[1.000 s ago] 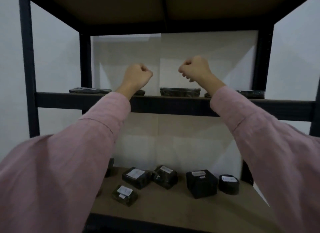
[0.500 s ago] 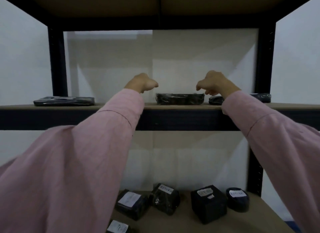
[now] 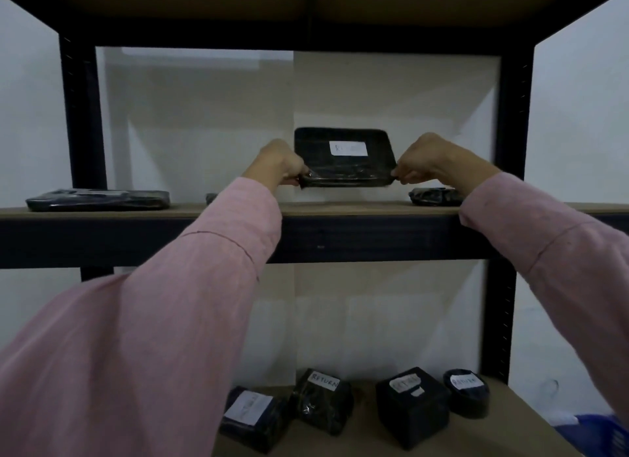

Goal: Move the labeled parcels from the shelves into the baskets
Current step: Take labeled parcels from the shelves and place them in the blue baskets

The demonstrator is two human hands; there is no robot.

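A flat black parcel with a white label is tilted up off the upper shelf, its top face turned toward me. My left hand pinches its near left corner and my right hand pinches its near right corner. On the same shelf lie another flat black parcel at the left and a small dark parcel at the right, partly behind my right wrist.
The lower shelf holds several black parcels with white labels, one reading RETURN. Black steel uprights frame the rack on both sides. A blue basket edge shows at the bottom right.
Both hands reached the middle flat parcel, took it by its near corners and lifted its front edge up off the shelf. The view has moved closer to the rack.
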